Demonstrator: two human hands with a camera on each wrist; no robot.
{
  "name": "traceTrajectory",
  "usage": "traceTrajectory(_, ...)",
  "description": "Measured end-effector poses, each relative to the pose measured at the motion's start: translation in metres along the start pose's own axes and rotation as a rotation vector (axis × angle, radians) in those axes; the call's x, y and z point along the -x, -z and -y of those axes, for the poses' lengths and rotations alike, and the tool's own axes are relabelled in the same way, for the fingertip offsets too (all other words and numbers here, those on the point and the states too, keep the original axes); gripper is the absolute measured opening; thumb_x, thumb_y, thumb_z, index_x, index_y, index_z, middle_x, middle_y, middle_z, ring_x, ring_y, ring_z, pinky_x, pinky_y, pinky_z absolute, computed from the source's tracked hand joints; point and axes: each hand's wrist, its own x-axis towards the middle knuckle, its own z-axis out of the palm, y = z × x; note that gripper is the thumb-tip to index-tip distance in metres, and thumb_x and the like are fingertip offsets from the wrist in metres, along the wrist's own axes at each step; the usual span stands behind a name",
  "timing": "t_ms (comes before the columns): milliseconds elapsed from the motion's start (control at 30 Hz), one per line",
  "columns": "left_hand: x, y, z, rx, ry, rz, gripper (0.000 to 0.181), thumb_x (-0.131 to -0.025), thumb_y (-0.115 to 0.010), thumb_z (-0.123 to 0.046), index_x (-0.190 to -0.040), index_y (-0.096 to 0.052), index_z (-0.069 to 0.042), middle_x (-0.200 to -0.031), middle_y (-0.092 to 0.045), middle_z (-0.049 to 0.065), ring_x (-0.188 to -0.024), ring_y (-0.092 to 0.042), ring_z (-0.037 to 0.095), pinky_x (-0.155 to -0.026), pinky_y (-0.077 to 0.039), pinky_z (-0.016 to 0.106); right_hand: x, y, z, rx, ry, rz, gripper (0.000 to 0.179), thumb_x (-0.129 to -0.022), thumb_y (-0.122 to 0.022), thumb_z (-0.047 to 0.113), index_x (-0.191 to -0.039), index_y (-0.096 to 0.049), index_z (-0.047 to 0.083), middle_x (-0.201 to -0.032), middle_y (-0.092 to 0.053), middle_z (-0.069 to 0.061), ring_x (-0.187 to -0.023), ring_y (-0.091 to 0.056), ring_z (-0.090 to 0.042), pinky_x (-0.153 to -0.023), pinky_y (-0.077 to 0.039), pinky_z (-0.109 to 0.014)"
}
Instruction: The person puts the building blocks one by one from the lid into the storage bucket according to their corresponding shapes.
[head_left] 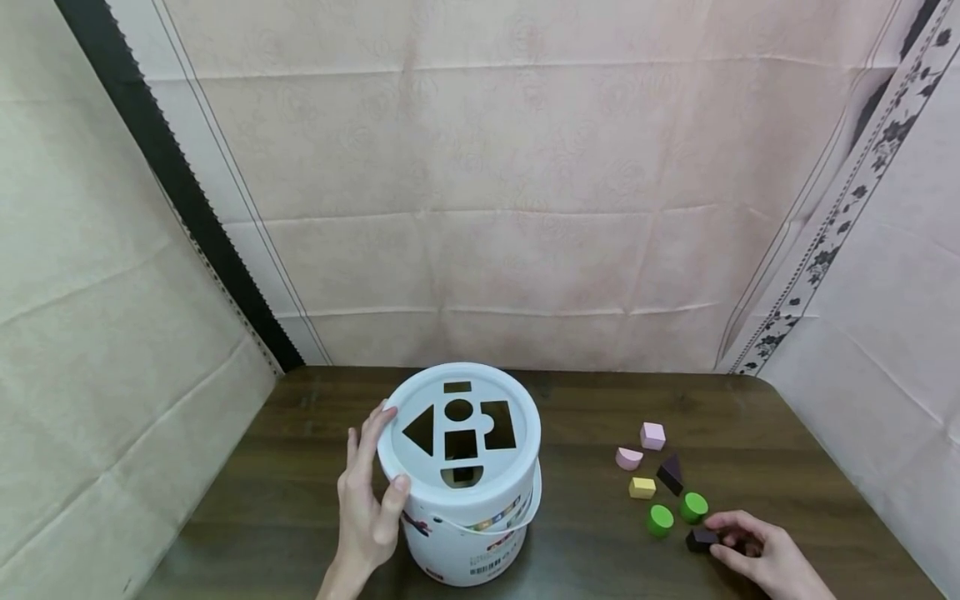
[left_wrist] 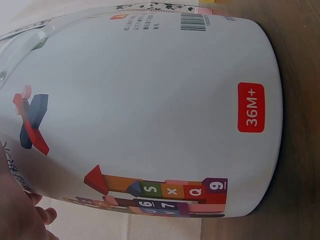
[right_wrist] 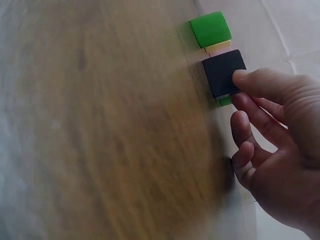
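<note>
A white bucket with printed pictures stands upright, its pale blue lid pierced by several shaped holes. My left hand holds the lid's left rim, thumb toward the front and index finger farther back. In the left wrist view the bucket fills most of the frame. On the right, my right hand pinches a black block by its right side. The right wrist view has the thumb on the black block; part of the index finger is hidden behind it.
Two green round blocks lie just left of and behind the black block. Farther back are a yellow block, a dark triangular block, a pink half-round and a pink cube. Cloth walls border the wooden table.
</note>
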Motion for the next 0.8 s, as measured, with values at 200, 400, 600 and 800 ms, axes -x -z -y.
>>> traceTrajectory(200,0.0,0.0,0.0,-0.004,0.005,0.0,0.059,-0.093,-0.054,-0.035,-0.143,-0.053,-0.003,-0.144,-0.053,0.016,-0.136,-0.046,0.027,-0.104,-0.012,0.077,-0.004,-0.002,0.003,-0.019,0.002,0.01,0.029,-0.078,-0.074,-0.014,-0.101,-0.069,0.001,-0.089,-0.066,0.003,-0.072,-0.056,-0.009,-0.056,-0.044,-0.024)
traceTrajectory(400,0.0,0.0,0.0,0.0,0.016,0.005,0.06,-0.093,-0.054,-0.036,-0.144,-0.052,-0.004,-0.144,-0.053,0.015,-0.136,-0.046,0.026,-0.104,-0.012,0.077,-0.006,-0.001,0.006,-0.017,-0.037,0.044,0.022,-0.082,-0.074,-0.01,-0.1,-0.069,0.001,-0.085,-0.065,0.002,-0.071,-0.055,-0.009,-0.056,-0.044,-0.024)
traceTrajectory(600,0.0,0.0,0.0,0.002,0.027,0.011,0.06,-0.094,-0.053,-0.038,-0.144,-0.052,-0.005,-0.145,-0.053,0.014,-0.137,-0.044,0.027,-0.105,-0.011,0.077,-0.005,-0.001,0.008,-0.013,-0.058,0.032,0.022,-0.081,-0.075,-0.009,-0.099,-0.069,0.002,-0.08,-0.063,-0.003,-0.07,-0.055,-0.009,-0.055,-0.044,-0.025)
traceTrajectory(800,0.0,0.0,0.0,0.012,0.017,0.013,0.062,-0.094,-0.053,-0.041,-0.143,-0.052,-0.003,-0.145,-0.053,0.015,-0.137,-0.045,0.029,-0.104,-0.01,0.077,-0.008,-0.001,0.017,0.032,-0.11,-0.004,0.023,-0.079,-0.076,-0.009,-0.097,-0.071,0.005,-0.08,-0.063,0.002,-0.07,-0.056,-0.009,-0.055,-0.044,-0.023)
